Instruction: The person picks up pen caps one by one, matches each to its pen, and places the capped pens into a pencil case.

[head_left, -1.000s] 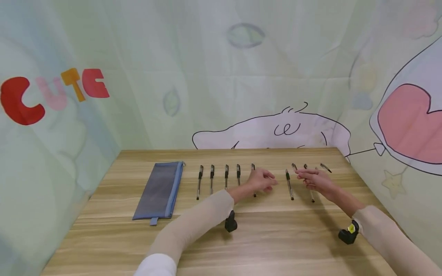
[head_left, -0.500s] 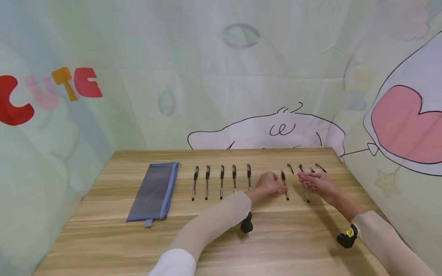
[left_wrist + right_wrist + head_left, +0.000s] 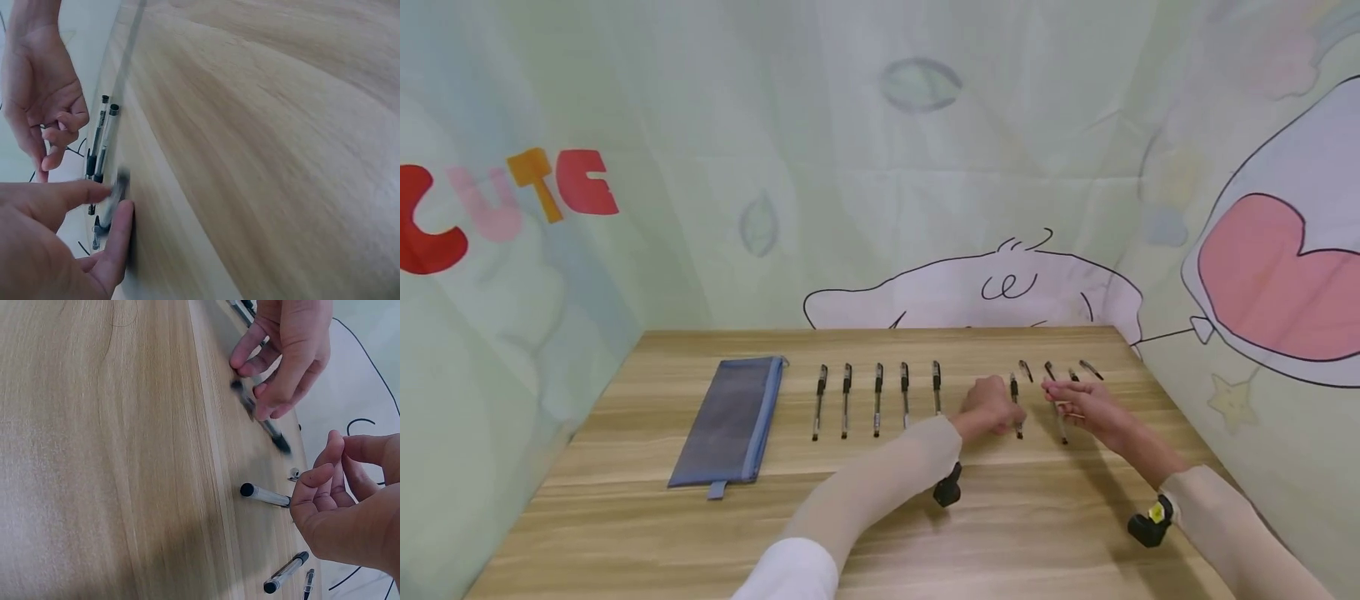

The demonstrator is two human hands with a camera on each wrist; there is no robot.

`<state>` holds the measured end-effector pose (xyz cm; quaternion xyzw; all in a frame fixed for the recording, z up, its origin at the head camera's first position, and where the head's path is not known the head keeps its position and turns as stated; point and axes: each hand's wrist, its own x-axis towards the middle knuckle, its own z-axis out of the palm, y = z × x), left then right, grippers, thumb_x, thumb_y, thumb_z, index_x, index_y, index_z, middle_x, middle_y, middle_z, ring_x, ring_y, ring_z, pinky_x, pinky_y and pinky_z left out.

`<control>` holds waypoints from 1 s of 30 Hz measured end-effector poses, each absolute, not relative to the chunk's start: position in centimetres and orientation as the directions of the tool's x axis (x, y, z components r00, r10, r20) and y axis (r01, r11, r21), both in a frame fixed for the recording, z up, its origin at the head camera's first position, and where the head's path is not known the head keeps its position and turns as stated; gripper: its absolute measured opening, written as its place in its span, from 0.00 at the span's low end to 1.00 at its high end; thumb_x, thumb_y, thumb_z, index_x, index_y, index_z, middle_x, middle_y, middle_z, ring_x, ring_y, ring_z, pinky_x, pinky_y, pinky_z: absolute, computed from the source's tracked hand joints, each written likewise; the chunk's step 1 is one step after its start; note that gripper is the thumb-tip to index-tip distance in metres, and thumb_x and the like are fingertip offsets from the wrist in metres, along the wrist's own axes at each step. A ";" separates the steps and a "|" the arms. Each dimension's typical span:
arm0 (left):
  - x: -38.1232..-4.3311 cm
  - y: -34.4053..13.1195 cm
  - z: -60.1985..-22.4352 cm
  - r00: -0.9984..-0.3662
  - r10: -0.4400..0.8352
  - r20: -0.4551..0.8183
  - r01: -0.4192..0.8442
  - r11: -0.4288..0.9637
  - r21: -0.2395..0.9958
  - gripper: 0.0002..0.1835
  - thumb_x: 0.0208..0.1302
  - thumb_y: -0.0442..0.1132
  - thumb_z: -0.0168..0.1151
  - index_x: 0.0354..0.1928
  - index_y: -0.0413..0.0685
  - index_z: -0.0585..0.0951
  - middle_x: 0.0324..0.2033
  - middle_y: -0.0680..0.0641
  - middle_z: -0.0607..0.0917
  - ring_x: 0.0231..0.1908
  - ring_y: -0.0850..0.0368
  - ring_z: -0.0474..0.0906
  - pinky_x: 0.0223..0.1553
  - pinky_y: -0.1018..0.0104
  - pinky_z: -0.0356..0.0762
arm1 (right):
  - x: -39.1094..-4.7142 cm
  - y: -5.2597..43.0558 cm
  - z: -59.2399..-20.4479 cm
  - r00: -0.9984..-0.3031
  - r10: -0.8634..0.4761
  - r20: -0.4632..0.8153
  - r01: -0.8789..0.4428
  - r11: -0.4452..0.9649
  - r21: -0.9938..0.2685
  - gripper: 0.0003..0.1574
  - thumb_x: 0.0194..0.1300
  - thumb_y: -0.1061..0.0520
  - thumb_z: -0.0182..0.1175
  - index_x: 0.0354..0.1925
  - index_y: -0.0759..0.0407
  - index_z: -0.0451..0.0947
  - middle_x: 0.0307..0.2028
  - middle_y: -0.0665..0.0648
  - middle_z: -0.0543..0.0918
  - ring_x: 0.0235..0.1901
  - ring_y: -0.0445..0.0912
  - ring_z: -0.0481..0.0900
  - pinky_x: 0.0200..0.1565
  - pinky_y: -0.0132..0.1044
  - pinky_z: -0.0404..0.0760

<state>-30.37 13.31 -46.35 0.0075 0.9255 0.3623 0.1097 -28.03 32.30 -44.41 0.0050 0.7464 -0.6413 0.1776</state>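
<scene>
My left hand [image 3: 988,404] pinches a black-gripped gel pen [image 3: 1014,387] between thumb and finger, low over the table. In the left wrist view that pen [image 3: 115,199] is blurred. My right hand [image 3: 1093,408] hovers to the right with fingers loosely curled; in the right wrist view its thumb and fingertip meet, with nothing visible between them. A clear-barrelled pen [image 3: 1060,425] lies under its fingertips. Another pen [image 3: 1073,375] is partly hidden behind this hand. Two short dark pieces like pen caps, a left one [image 3: 1026,371] and a right one [image 3: 1092,369], lie further back.
Several gel pens, such as the leftmost pen [image 3: 819,400], lie in a row left of my hands. A blue mesh zip pouch [image 3: 726,421] lies flat at the left of the wooden table [image 3: 625,533]. A printed curtain [image 3: 700,167] hangs behind the table.
My left hand has moved right, from beside the row to the gel pen, and now pinches it. My right hand has stayed nearly in place. The head view has shifted slightly.
</scene>
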 end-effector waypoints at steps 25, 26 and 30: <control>-27.6 6.0 -44.3 -0.912 0.257 -0.319 -0.186 0.435 0.881 0.12 0.63 0.28 0.66 0.25 0.45 0.74 0.18 0.47 0.80 0.16 0.57 0.78 0.24 0.64 0.88 | -28.3 32.5 -44.0 -0.934 -0.250 -0.253 0.224 0.140 -0.965 0.12 0.79 0.53 0.53 0.47 0.45 0.84 0.39 0.40 0.85 0.33 0.32 0.78 0.38 0.25 0.81; -27.3 5.6 -44.4 -0.908 0.263 -0.326 -0.201 0.410 0.890 0.10 0.63 0.28 0.65 0.28 0.44 0.74 0.20 0.46 0.81 0.17 0.57 0.79 0.25 0.65 0.88 | -28.4 32.5 -44.0 -0.933 -0.254 -0.254 0.225 0.137 -0.965 0.13 0.80 0.53 0.53 0.46 0.43 0.85 0.38 0.39 0.85 0.32 0.31 0.78 0.38 0.25 0.81; -26.8 3.5 -44.8 -0.892 0.317 -0.323 -0.230 0.298 0.927 0.07 0.63 0.27 0.63 0.41 0.40 0.77 0.29 0.42 0.86 0.22 0.57 0.83 0.27 0.66 0.89 | -28.8 32.4 -43.9 -0.935 -0.240 -0.261 0.236 0.128 -0.963 0.17 0.79 0.52 0.54 0.36 0.35 0.85 0.36 0.38 0.86 0.31 0.31 0.78 0.35 0.24 0.80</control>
